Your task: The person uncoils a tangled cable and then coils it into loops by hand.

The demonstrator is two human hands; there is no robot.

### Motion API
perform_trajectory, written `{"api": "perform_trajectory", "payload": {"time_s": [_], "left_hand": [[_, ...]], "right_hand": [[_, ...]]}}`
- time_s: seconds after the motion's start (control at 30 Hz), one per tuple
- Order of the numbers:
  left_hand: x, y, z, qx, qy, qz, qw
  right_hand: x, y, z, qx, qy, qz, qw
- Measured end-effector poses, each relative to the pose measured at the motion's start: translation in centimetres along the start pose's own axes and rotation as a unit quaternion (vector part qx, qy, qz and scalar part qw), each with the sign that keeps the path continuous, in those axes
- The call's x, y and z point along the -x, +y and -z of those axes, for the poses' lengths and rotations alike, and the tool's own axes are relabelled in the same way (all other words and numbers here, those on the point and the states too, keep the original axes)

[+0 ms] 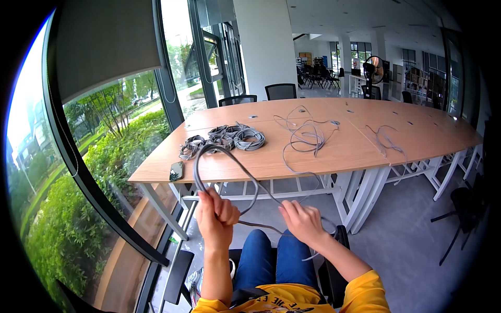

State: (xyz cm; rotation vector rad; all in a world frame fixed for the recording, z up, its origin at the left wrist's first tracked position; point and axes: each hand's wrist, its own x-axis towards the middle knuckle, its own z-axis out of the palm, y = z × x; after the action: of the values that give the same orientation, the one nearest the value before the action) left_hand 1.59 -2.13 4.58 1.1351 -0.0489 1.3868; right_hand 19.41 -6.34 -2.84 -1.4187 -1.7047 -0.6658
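Note:
A grey cable [238,163] rises in loops from my left hand [215,208], whose fingers are wrapped round it in a fist. To the right, my right hand [302,221] pinches a run of the same cable, with the fingers pressed together. Slack hangs between the hands and below the right one. Loose grey cable [308,136] lies tangled on the wooden table [209,116], and one strand drops over the front edge towards my right hand. Several coiled cables [249,139] sit beyond my left hand on the table.
A phone [177,171] lies at the table's left corner. Another loose cable [387,140] hangs over the front edge at right. Black chairs [281,92] stand behind the table, and a fan [373,70] farther back. Tall windows [120,120] line the left side.

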Motion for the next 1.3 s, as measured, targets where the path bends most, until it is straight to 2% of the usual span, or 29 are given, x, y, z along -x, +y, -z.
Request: {"api": "perform_trajectory", "payload": {"time_s": [0.03, 0.07, 0.13, 0.2, 0.27, 0.3, 0.37, 0.4, 0.43, 0.5, 0.57, 0.63, 0.67, 0.77, 0.8, 0.83, 0.87, 0.9, 0.97, 1.0, 1.03, 1.1, 1.17, 1.23, 1.3], "left_hand": [[-0.1, 0.4, 0.0, -0.004, 0.022, -0.008, 1.0], [-0.3, 0.8, 0.1, -0.022, 0.029, -0.01, 0.999], [-0.7, 1.1, 0.3, -0.042, 0.037, -0.013, 0.998], [-1.0, 0.9, 0.6, -0.072, 0.041, 0.031, 0.996], [-1.2, -0.1, 1.0, -0.092, 0.02, 0.084, 0.992], [-1.4, -0.5, 1.0, -0.118, 0.001, 0.115, 0.986], [-1.5, -1.1, 0.8, -0.157, 0.006, 0.125, 0.98], [-1.5, -1.4, 0.7, -0.183, -0.013, 0.143, 0.973], [-1.4, -1.8, 0.5, -0.208, -0.031, 0.161, 0.964], [-1.1, -2.8, -0.3, -0.223, -0.03, 0.177, 0.958], [-0.9, -3.3, -0.8, -0.237, -0.031, 0.192, 0.952], [-0.5, -3.5, -1.0, -0.259, -0.038, 0.264, 0.928], [-0.4, -3.8, -0.7, -0.298, -0.048, 0.255, 0.919], [-0.1, -3.5, -0.8, -0.334, -0.082, 0.278, 0.897], [-0.3, -3.4, -0.6, -0.323, -0.064, 0.261, 0.908], [-0.7, -3.6, 0.8, -0.282, -0.062, 0.251, 0.924], [-1.0, -3.2, 1.5, -0.163, -0.057, 0.279, 0.945], [-1.4, -2.8, 2.1, -0.041, -0.05, 0.302, 0.951], [-1.3, -2.9, 2.6, 0.046, -0.078, 0.355, 0.931], [-1.1, -3.0, 2.6, 0.083, -0.123, 0.377, 0.914], [-1.0, -3.0, 2.6, 0.12, -0.166, 0.395, 0.896], [-0.6, -3.7, 3.1, 0.156, -0.183, 0.407, 0.881], [-0.3, -4.2, 3.1, 0.367, -0.272, 0.39, 0.8], [-0.1, -3.9, 2.9, 0.406, -0.27, 0.386, 0.783], [0.1, -3.9, 2.7, 0.444, -0.272, 0.385, 0.762]], "right_hand": [[-0.4, 0.3, 0.5, 0.078, 0.022, 0.077, 0.994], [-0.7, 0.5, 1.0, 0.107, 0.015, 0.083, 0.991], [-1.0, 0.5, 1.9, 0.108, 0.009, 0.097, 0.989], [-1.4, 0.2, 2.6, 0.109, 0.002, 0.11, 0.988], [-1.8, -0.3, 3.3, 0.029, -0.003, 0.186, 0.982], [-2.0, -0.6, 3.7, 0.029, -0.002, 0.186, 0.982], [-2.4, -1.3, 4.5, 0.038, -0.065, 0.267, 0.961], [-2.6, -1.8, 4.8, 0.05, -0.079, 0.273, 0.957], [-2.6, -2.2, 5.0, 0.049, -0.08, 0.271, 0.958], [-2.8, -2.7, 5.5, 0.039, -0.181, 0.268, 0.946], [-3.5, -3.0, 5.8, 0.007, -0.174, 0.268, 0.947], [-4.1, -3.0, 5.8, -0.006, -0.147, 0.259, 0.955], [-4.4, -3.0, 5.8, -0.006, -0.146, 0.259, 0.955], [-5.0, -2.9, 6.2, -0.012, -0.104, 0.213, 0.971], [-5.2, -2.9, 6.6, -0.014, -0.126, 0.133, 0.983], [-5.3, -2.8, 7.0, -0.016, -0.148, 0.051, 0.988], [-5.4, -2.4, 7.5, -0.114, -0.152, 0.029, 0.981], [-5.6, -2.4, 7.9, -0.114, -0.153, 0.029, 0.981], [-5.8, -2.3, 8.4, -0.21, -0.172, -0.034, 0.962], [-6.3, -2.2, 8.6, -0.234, -0.161, -0.039, 0.958], [-6.7, -1.6, 7.7, -0.21, -0.086, -0.008, 0.974], [-7.5, -1.1, 6.8, -0.209, -0.054, -0.004, 0.977], [-8.2, -1.1, 7.0, -0.166, -0.051, -0.005, 0.985], [-8.3, -1.3, 7.3, -0.124, -0.051, -0.004, 0.991], [-8.2, -1.6, 7.8, -0.071, -0.077, -0.051, 0.993]]}}
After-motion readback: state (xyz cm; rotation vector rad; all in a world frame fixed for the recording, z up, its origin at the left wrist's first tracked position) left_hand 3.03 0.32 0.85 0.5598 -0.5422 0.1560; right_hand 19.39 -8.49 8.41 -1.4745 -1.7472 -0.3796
